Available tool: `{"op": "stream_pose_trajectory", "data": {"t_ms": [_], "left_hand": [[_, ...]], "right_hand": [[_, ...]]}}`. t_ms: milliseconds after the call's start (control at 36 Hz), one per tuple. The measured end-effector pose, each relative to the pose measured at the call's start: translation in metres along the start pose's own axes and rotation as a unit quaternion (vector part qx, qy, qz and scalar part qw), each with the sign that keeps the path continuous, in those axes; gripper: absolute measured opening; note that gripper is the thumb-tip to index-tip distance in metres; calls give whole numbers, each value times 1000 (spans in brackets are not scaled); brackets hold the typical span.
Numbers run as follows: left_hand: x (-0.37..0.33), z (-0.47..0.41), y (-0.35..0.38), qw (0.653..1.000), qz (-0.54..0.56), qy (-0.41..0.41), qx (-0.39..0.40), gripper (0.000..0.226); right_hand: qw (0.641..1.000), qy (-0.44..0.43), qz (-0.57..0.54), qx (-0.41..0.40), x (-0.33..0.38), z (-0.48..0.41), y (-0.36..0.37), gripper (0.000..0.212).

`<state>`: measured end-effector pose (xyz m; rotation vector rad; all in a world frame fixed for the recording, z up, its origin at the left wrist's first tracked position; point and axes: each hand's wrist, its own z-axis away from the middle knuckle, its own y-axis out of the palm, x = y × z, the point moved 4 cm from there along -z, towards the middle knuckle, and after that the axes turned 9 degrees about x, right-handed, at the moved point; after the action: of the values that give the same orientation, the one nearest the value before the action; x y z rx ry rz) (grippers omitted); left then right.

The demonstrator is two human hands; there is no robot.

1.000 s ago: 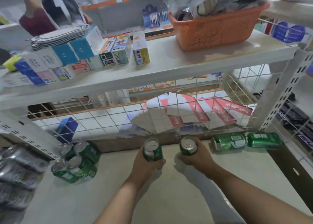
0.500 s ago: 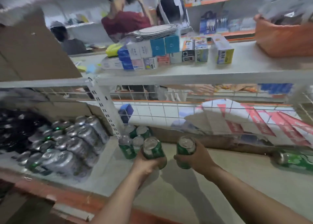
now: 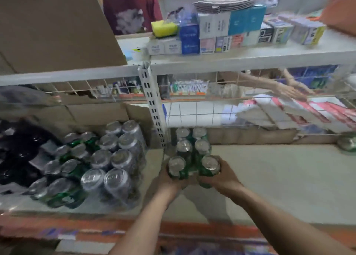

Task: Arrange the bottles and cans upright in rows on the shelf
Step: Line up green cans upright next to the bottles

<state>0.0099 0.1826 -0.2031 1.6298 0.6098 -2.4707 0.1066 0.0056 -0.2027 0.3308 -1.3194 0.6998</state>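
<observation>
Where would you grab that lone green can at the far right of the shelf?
Round its curved green side, coming from the front: the lone green can has bare shelf before it and wire mesh behind. Its round body suits a wrapping grip; blur hides whether it stands or lies.

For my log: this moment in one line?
left hand: grips left can | right hand: grips right can | spot: front of upright rows
</observation>
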Motion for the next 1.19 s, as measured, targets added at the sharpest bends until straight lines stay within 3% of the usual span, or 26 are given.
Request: {"op": "stream_pose_trajectory", "data": {"t_ms": [83, 194, 278, 361, 556, 722, 861, 1083, 1194], "left_hand": [[19, -15, -5, 998, -58, -2, 10, 90], [17, -16, -8, 998, -58, 23, 31, 65], [17, -16, -4, 997, -60, 17, 42, 62], [26, -22, -3, 993, -99, 6, 56, 59], [24, -32, -1, 977, -188, 42, 88, 55], [26, -31, -4, 981, -155, 65, 96, 69], [37, -35, -13, 977, -109, 64, 170, 74], [46, -30, -19, 977, -33, 25, 209, 73], [45, -27, -21, 974, -23, 40, 223, 87]], "right_hand": [[999, 6, 22, -23, -5, -4, 9, 60], [996, 35, 56, -57, -18, -10, 14, 71], [993, 60, 83, -55, -34, -17, 14, 79], [990, 64, 112, -60, -36, -13, 16, 52], [986, 47, 145, -67, -14, -2, 25, 46], [985, 81, 141, -57, -7, 6, 25, 52], [983, 115, 133, -57, -9, 8, 23, 78], [983, 126, 118, -64, -9, 14, 28, 69], [982, 128, 129, -50, -11, 15, 29, 70]]}}
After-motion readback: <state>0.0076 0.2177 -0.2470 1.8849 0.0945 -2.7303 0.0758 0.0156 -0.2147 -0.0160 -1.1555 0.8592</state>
